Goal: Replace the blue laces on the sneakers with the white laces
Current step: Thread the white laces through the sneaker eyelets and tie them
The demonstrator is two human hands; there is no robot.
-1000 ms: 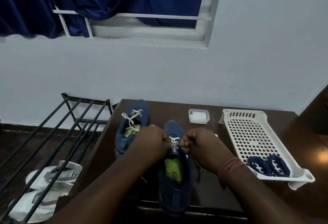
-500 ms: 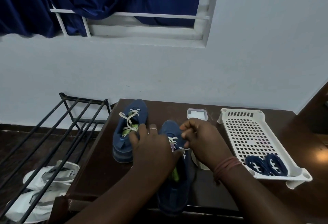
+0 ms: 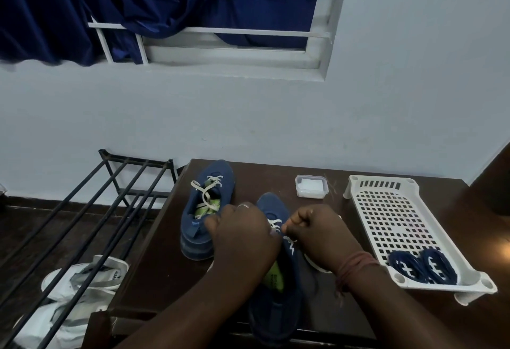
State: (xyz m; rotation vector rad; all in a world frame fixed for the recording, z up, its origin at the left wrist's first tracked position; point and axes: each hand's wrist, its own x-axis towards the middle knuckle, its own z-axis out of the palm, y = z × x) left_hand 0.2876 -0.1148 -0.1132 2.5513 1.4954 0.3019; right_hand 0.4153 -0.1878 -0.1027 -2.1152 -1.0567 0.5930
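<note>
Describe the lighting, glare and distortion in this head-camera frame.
Head view: dim, bluish light; warm glare on the table at far right; wide-angle bending bows the window frame; both hands, left hand and right hand, are dark and low in contrast.

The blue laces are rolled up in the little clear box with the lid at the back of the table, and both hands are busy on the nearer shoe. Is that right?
Not quite. The head view shows the rolled blue laces lying in the white basket tray, not the clear box. The left hand and right hand are on the nearer shoe.
</note>
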